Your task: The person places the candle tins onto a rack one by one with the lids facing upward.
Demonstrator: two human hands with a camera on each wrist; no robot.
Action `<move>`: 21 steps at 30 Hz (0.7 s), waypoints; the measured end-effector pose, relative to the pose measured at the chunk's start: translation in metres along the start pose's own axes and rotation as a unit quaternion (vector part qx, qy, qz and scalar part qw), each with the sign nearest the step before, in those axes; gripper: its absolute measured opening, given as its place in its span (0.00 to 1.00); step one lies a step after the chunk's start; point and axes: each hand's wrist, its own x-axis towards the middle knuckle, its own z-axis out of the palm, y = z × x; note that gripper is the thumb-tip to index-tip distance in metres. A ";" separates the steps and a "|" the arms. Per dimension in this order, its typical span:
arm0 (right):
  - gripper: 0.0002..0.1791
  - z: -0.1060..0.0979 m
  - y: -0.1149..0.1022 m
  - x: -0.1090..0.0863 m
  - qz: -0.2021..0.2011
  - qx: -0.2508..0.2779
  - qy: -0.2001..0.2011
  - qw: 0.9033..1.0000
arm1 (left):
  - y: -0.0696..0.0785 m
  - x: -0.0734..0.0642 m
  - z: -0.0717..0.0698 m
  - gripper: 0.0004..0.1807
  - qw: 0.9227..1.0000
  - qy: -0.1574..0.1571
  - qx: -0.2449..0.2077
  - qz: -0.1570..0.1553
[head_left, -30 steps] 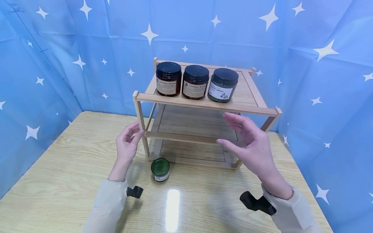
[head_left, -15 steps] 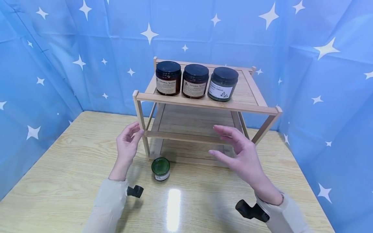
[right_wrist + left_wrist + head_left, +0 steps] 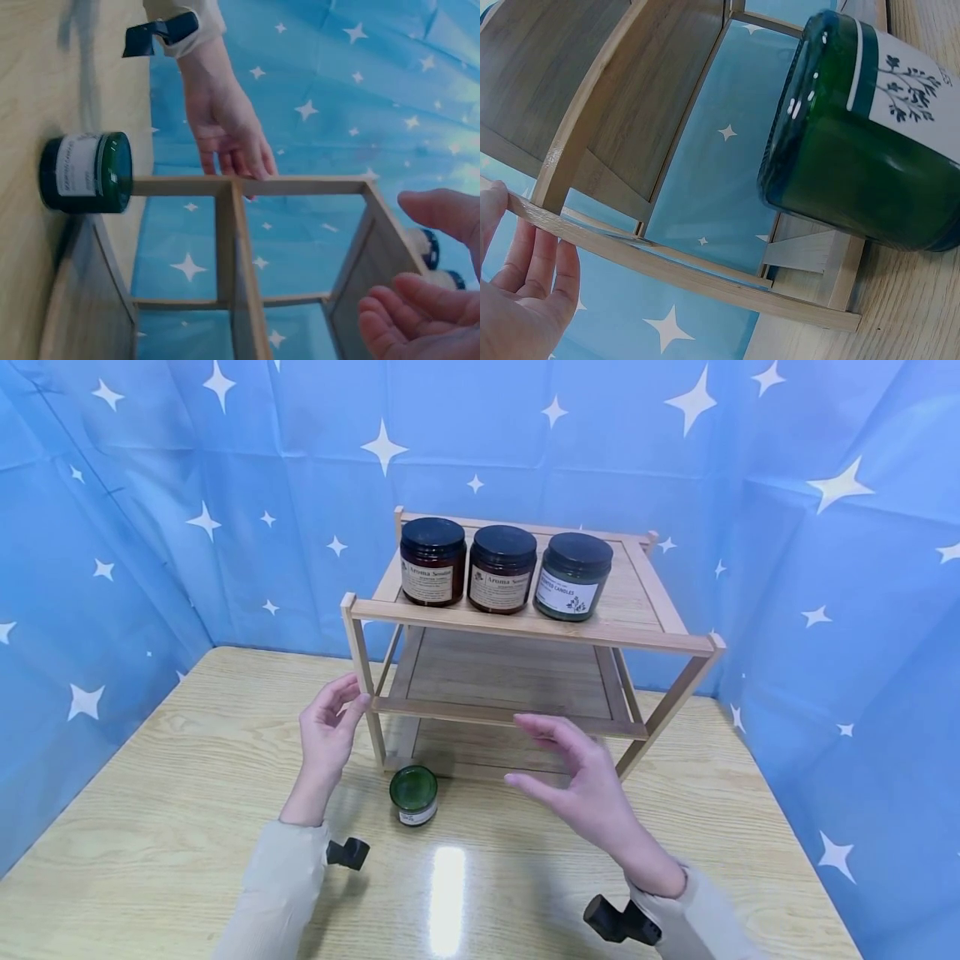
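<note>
Green jar, head view: small green jar (image 3: pixel 412 795) stands upright on the wooden table (image 3: pixel 187 777), just in front of the rack's left front foot, between the two hands and touched by neither.
Left hand, head view: left hand (image 3: pixel 327 735) is raised beside the wooden rack (image 3: pixel 525 631), fingertips at the left front post near the middle shelf; fingers loosely bent, closed around nothing.
Right hand, head view: right hand (image 3: pixel 581 777) hovers in front of the rack's lower shelves, thumb and fingers spread wide in an open curve, holding nothing and clear of the jar.
Rack top, head view: two brown candle jars (image 3: pixel 467 566) and a dark green candle jar (image 3: pixel 573 575) stand in a row near the front edge of the top shelf.
Surroundings, head view: blue star-printed cloth (image 3: pixel 112 485) hangs behind and on both sides of the table.
Left wrist view: green jar fills the upper right, its white label with a leaf print showing; rack rails cross the frame; left hand's fingers (image 3: pixel 536 262) lie straight against a thin rail, not wrapped round it.
Right wrist view: green jar sits at the left edge on the table by the rack's foot; left hand touches the rack frame with extended fingers; right hand's fingers (image 3: pixel 420 300) are at the lower right, relaxed and apart, empty.
</note>
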 end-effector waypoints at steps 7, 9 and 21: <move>0.29 0.012 0.010 -0.006 0.021 -0.022 -0.016 0.999 | -0.001 0.000 0.000 0.13 1.000 0.000 0.002 -0.002; 0.29 0.015 0.013 -0.008 0.020 -0.020 -0.018 0.999 | 0.000 0.000 0.000 0.14 1.000 0.000 0.000 -0.002; 0.28 0.040 0.026 -0.010 0.057 -0.008 -0.042 0.997 | -0.001 -0.001 0.000 0.15 1.000 0.005 -0.002 -0.003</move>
